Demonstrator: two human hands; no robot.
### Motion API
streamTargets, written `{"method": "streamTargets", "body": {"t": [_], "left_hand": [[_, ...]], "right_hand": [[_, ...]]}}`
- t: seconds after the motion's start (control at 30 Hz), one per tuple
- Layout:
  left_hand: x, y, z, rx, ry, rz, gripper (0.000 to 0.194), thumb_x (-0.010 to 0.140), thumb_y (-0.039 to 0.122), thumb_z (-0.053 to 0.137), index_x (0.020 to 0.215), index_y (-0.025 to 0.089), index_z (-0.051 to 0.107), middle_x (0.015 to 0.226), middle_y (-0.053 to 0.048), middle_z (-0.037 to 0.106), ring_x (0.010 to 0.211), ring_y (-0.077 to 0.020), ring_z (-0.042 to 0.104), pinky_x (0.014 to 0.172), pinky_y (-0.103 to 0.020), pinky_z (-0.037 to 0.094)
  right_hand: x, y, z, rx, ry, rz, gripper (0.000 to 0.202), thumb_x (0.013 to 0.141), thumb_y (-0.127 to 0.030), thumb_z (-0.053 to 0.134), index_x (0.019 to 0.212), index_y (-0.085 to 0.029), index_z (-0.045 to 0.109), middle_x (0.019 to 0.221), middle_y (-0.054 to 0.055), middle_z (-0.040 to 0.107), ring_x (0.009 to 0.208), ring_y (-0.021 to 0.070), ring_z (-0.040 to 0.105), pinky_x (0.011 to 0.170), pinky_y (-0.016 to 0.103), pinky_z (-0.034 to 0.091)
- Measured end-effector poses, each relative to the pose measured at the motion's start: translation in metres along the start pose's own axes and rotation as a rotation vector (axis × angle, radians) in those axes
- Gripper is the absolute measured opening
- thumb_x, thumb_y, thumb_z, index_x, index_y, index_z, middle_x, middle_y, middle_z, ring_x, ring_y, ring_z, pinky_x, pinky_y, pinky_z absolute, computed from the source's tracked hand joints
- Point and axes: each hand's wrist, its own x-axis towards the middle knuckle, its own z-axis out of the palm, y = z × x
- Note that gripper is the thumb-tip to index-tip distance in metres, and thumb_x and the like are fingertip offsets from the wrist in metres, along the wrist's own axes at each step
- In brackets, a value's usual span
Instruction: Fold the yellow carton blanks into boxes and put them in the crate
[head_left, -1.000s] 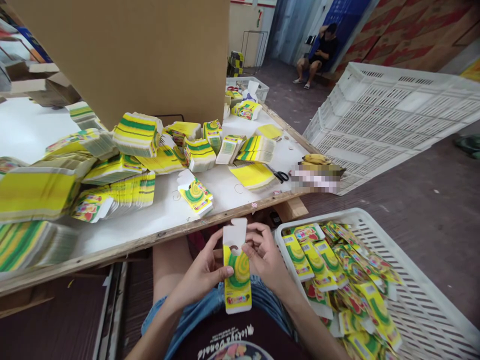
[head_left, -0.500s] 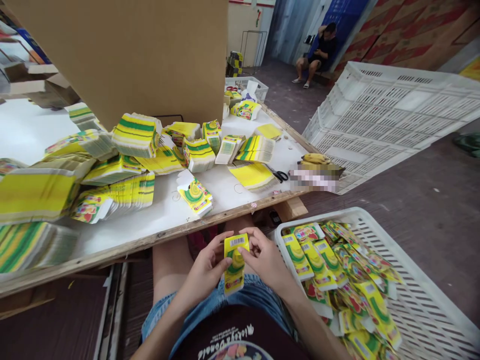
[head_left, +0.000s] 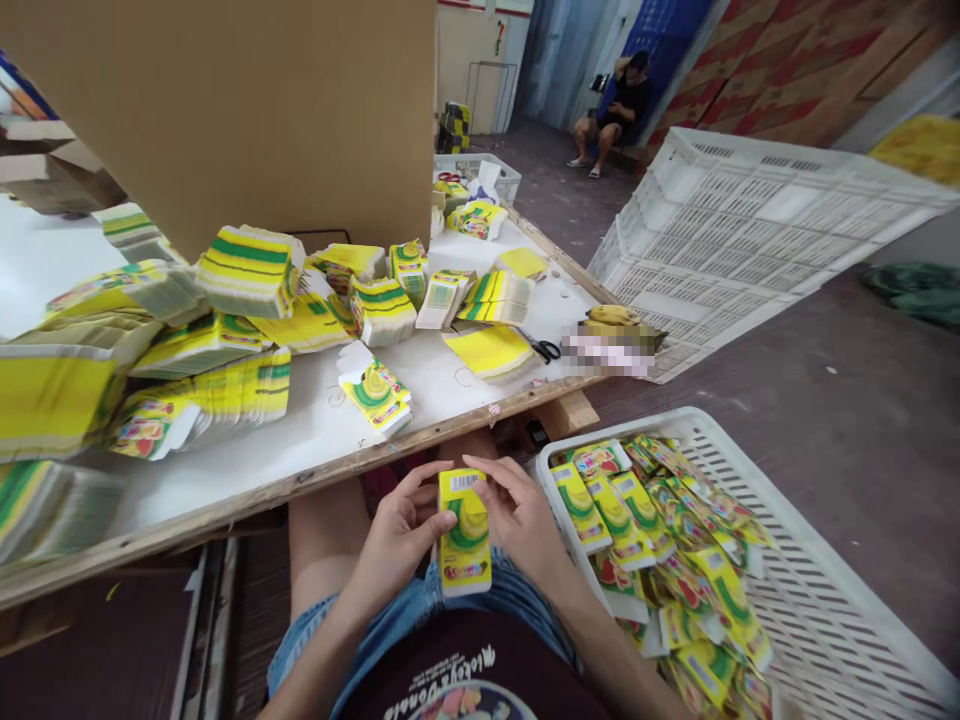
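Observation:
Above my lap I hold a small yellow carton [head_left: 465, 540] upright, its green-and-yellow front and barcode end turned toward me. My left hand [head_left: 409, 530] grips its left side, thumb across the front. At the upper right edge, my right hand [head_left: 514, 505] pinches it near the barcode. To my right, a white basket [head_left: 720, 425] holds filled-looking cartons and small printed packets in a loose heap. On the table ahead lies another carton [head_left: 375, 392] with its end flap raised.
Bundles of flat yellow cartons [head_left: 247, 270] cover the table's left and middle. Black scissors [head_left: 545, 350] and bananas [head_left: 615, 322] lie near its right corner. A large cardboard box [head_left: 300, 110] stands behind. Stacked white crates [head_left: 735, 220] lean at right. A person [head_left: 619, 110] sits far back.
The carton's front has turned to face me more fully, and its picture now shows clearly. Both hands stay on it. The whole view has shifted slightly.

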Motion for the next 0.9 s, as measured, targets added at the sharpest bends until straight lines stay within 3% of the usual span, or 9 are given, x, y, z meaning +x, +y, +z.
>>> {"method": "streamTargets", "body": {"t": [0.17, 0.23, 0.37, 0.43, 0.5, 0.6, 0.7, 0.8, 0.9], "left_hand": [[0.014, -0.014, 0.016, 0.153, 0.048, 0.087, 0.051, 0.082, 0.024, 0.067, 0.129, 0.022, 0.048, 0.122, -0.012, 0.066, 0.109, -0.0254, 0.065, 0.095, -0.041, 0.051], [0.019, -0.015, 0.015, 0.292, 0.076, 0.167, 0.054, 0.084, 0.026, 0.065, 0.134, 0.023, 0.045, 0.132, -0.013, 0.060, 0.120, -0.0250, 0.059, 0.103, -0.042, 0.046], [0.024, -0.003, -0.004, 0.615, 0.192, 0.327, 0.042, 0.087, 0.031, 0.061, 0.126, 0.020, 0.053, 0.133, -0.012, 0.058, 0.125, -0.0251, 0.055, 0.109, -0.043, 0.041], [0.027, 0.008, -0.017, 0.801, 0.278, 0.421, 0.040, 0.088, 0.032, 0.059, 0.126, 0.020, 0.054, 0.130, -0.012, 0.060, 0.124, -0.0262, 0.055, 0.110, -0.045, 0.040], [0.030, 0.020, -0.031, 0.986, 0.371, 0.522, 0.042, 0.088, 0.032, 0.058, 0.128, 0.020, 0.053, 0.132, -0.012, 0.058, 0.127, -0.0273, 0.052, 0.111, -0.046, 0.036], [0.041, 0.033, -0.057, 1.198, 0.499, 0.610, 0.049, 0.089, 0.034, 0.055, 0.135, 0.018, 0.046, 0.141, -0.016, 0.049, 0.135, -0.0289, 0.043, 0.113, -0.047, 0.033], [0.056, 0.036, -0.087, 1.393, 0.543, 0.527, 0.065, 0.086, 0.039, 0.057, 0.143, 0.015, 0.036, 0.153, -0.019, 0.034, 0.144, -0.0340, 0.025, 0.117, -0.054, 0.021], [0.063, 0.034, -0.105, 1.486, 0.458, 0.372, 0.060, 0.084, 0.046, 0.057, 0.136, 0.017, 0.048, 0.149, -0.016, 0.042, 0.140, -0.0352, 0.035, 0.113, -0.053, 0.031], [0.061, 0.034, -0.109, 1.509, 0.442, 0.370, 0.046, 0.087, 0.046, 0.052, 0.123, 0.019, 0.061, 0.139, -0.012, 0.056, 0.133, -0.0325, 0.046, 0.109, -0.047, 0.039]], "right_hand": [[0.000, 0.008, -0.017, 0.048, 0.115, 0.045, 0.030, 0.088, -0.029, 0.056, 0.117, -0.023, 0.057, 0.109, 0.006, 0.066, 0.091, 0.0200, 0.064, 0.080, 0.031, 0.051], [0.003, 0.020, -0.052, -0.173, 0.347, -0.001, 0.028, 0.088, -0.030, 0.056, 0.114, -0.022, 0.058, 0.112, 0.009, 0.065, 0.096, 0.0226, 0.061, 0.086, 0.035, 0.049], [0.007, 0.064, -0.159, -0.759, 0.840, 0.003, 0.038, 0.087, -0.036, 0.052, 0.118, -0.015, 0.059, 0.116, 0.017, 0.060, 0.108, 0.0312, 0.052, 0.099, 0.048, 0.036], [0.006, 0.091, -0.200, -0.918, 0.801, 0.136, 0.042, 0.085, -0.035, 0.050, 0.120, -0.013, 0.058, 0.119, 0.020, 0.057, 0.113, 0.0346, 0.048, 0.099, 0.052, 0.033], [0.002, 0.115, -0.220, -0.913, 0.743, 0.189, 0.041, 0.080, -0.036, 0.054, 0.111, -0.011, 0.063, 0.109, 0.021, 0.061, 0.104, 0.0359, 0.052, 0.091, 0.052, 0.038], [-0.006, 0.136, -0.213, -0.852, 0.693, 0.194, 0.035, 0.081, -0.040, 0.052, 0.098, -0.014, 0.067, 0.098, 0.018, 0.064, 0.093, 0.0332, 0.057, 0.084, 0.049, 0.043], [-0.011, 0.137, -0.183, -0.754, 0.646, 0.139, 0.033, 0.083, -0.040, 0.050, 0.097, -0.015, 0.068, 0.098, 0.016, 0.066, 0.091, 0.0302, 0.059, 0.086, 0.047, 0.045], [-0.008, 0.122, -0.149, -0.618, 0.574, 0.070, 0.031, 0.086, -0.039, 0.051, 0.097, -0.017, 0.069, 0.097, 0.014, 0.068, 0.085, 0.0261, 0.061, 0.085, 0.043, 0.047], [-0.002, 0.098, -0.112, -0.476, 0.496, 0.023, 0.029, 0.089, -0.037, 0.049, 0.096, -0.017, 0.069, 0.094, 0.011, 0.071, 0.081, 0.0228, 0.063, 0.082, 0.039, 0.050]]}}
